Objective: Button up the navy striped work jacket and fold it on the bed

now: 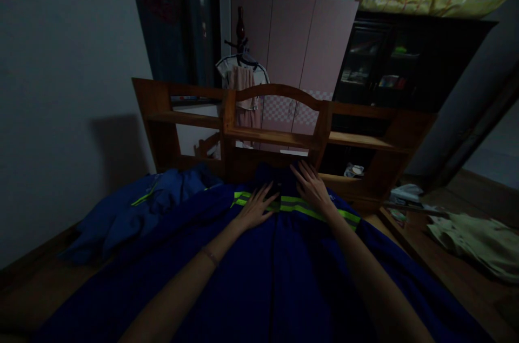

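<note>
hands: left (254, 209), right (312, 187) flat on jacket (259, 267) | collar lost in dark

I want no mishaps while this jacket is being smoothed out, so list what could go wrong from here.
1. The left hand and right hand press flat near the wooden headboard; a push forward might knock the fingers against it.
2. The blue jacket hangs toward the bed edge and could slide off.
3. Dim light may hide creases.

Two hands (255, 208) (314, 187), two blue jackets (284, 267) (138, 208), one headboard (279, 137)
</note>
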Demonstrator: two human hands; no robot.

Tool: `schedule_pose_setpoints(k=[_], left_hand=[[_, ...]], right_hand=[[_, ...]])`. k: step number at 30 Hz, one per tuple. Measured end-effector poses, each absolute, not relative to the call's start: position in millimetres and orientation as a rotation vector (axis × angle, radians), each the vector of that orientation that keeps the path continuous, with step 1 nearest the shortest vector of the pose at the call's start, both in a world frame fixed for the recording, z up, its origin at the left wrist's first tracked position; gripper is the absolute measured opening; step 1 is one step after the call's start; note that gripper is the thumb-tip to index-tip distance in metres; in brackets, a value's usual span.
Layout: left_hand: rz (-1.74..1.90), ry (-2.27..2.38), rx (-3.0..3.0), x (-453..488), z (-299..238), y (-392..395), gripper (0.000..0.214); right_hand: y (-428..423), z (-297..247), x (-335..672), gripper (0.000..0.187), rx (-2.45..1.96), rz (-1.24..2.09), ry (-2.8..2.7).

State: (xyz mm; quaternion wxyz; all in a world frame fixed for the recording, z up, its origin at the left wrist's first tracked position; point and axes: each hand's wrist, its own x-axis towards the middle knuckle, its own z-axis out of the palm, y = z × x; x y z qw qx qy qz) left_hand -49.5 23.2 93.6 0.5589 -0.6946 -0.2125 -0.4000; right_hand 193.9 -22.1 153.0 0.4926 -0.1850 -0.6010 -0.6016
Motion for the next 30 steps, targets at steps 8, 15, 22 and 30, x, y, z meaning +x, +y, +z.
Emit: schedule_pose_setpoints(k=[8,15,22,30], left_hand=[[-0.968,-0.618,-1.49,-45.3,132.7,48.7,0.067],[-1.067,-0.672,-1.394,-29.1,144.0,59.3,0.066],[-1.25,-0.645,-1.327,-9.3,173.5,43.9,0.066],[-1.288,-0.629,-1.408,7.7,156.0,20.7,0.081]], right_hand=[[-9.8,83.0,169.4,0.073,-0.57,-1.426,-1.402],[23.8,49.9,184.1,0.057,-0.609,-1.392,-1.792],[57.1,90.4,211.8,0.051,-0.698,-1.187,-1.866],[52.9,83.7,211.5,0.053,-0.628,-1.158,-1.724]])
